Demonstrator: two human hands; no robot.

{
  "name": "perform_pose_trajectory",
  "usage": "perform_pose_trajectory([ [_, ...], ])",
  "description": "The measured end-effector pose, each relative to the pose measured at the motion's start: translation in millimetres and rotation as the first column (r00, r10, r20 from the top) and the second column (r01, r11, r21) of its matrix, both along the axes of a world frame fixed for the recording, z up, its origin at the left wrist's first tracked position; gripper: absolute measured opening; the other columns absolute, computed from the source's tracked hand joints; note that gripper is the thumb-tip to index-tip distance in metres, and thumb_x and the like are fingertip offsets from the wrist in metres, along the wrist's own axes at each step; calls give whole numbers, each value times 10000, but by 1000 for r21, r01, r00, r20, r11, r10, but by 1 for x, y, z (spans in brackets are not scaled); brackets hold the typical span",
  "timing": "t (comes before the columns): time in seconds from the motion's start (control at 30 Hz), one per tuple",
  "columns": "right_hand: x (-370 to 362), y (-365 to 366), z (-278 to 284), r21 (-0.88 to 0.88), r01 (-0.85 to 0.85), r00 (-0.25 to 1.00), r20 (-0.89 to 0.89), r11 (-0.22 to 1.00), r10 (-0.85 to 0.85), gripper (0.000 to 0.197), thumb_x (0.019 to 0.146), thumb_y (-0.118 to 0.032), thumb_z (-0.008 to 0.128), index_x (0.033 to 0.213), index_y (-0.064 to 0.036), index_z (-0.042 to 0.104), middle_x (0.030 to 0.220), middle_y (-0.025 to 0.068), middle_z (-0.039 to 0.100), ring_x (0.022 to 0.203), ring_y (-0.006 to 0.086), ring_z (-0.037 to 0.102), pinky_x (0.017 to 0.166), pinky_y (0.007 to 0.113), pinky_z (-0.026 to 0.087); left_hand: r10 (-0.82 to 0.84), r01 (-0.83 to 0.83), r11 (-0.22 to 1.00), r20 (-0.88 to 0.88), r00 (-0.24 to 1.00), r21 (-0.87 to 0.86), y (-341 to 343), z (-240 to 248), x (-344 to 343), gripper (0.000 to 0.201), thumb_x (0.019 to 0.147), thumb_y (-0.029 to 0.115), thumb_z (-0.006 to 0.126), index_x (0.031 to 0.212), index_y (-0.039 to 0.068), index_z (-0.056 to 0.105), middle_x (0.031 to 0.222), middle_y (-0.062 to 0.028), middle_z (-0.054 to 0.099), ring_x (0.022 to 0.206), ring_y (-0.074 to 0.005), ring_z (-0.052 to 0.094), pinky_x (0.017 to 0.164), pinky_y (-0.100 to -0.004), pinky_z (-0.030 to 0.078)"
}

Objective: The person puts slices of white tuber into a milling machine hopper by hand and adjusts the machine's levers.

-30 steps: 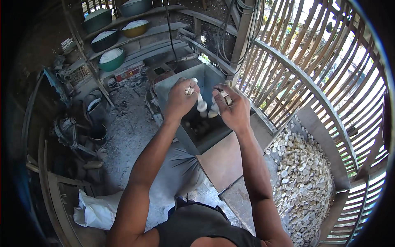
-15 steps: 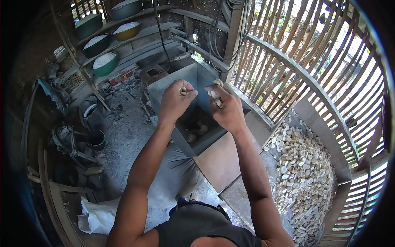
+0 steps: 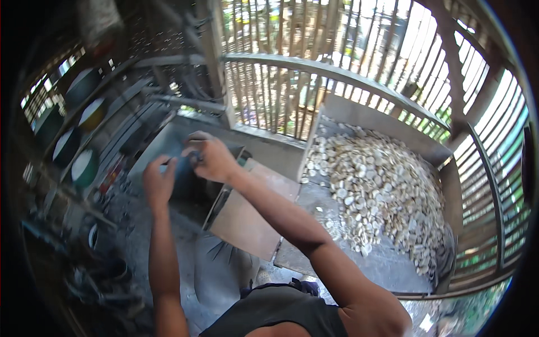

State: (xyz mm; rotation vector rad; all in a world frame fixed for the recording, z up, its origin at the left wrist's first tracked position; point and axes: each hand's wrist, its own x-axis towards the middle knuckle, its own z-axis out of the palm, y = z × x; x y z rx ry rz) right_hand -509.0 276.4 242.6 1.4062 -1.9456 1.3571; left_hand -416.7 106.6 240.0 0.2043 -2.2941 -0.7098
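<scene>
Both my hands are over a grey metal hopper (image 3: 161,144) with sloping walls and a dark inside. My left hand (image 3: 159,181) is above its near left side, thumb and fingers apart, with no slice visible in it. My right hand (image 3: 212,158) is close beside it, fingers bent and spread, and it too seems to hold nothing, though motion blurs the fingertips. A large heap of pale, flat, roundish slices (image 3: 376,185) lies to the right. A smooth tan board (image 3: 245,208) spans the space between hopper and heap.
The heap rests on a grey tabletop (image 3: 303,247) bordered by upright boards (image 3: 382,115). A slatted wall (image 3: 269,104) stands behind. Basins of white powder, among them a green basin (image 3: 85,168), line shelves at the left. A dusty floor and dark buckets show at lower left.
The view has swung to the right, bringing more of the heap into sight. The pale slices seen in both hands before no longer show there, and the fingers have loosened.
</scene>
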Motion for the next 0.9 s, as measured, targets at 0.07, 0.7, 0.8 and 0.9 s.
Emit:
perform_pose_trajectory([
  [0.07,9,24,11,-204,18,995,95,979,1,263,684,13,574,914,-47,689,1127,136,631,1054,344,602,886,398,499,-70,74,996,-92,993,44,17,12,-1,182,869,155,655,930,-16,662,933,-153,691,889,-287,659,804,-362,490],
  [0.7,260,369,-199,653,743,-270,93,-146,-958,1134,656,-603,783,1441,58,301,1482,259,329,1428,398,216,1172,514,154,-473,549,834,445,760,-51,371,-218,-22,795,910,485,575,1457,-21,300,1480,-299,323,1410,-437,241,1178,-502,138],
  [0.8,238,379,-193,707,698,-298,142,-113,-944,1256,636,-677,755,1443,131,232,1502,306,276,1441,405,196,1191,501,115,-516,572,820,420,746,-8,407,-226,-48,850,927,561,480,1495,-16,221,1518,-315,241,1438,-441,174,1195,-492,57],
  [0.9,202,392,-202,657,753,-218,191,-41,-957,1287,630,-695,748,1454,125,194,1487,323,288,1424,416,231,1184,502,150,-580,567,810,346,737,149,435,-235,-87,825,938,551,468,1490,-19,241,1521,-320,222,1424,-457,196,1186,-498,121],
])
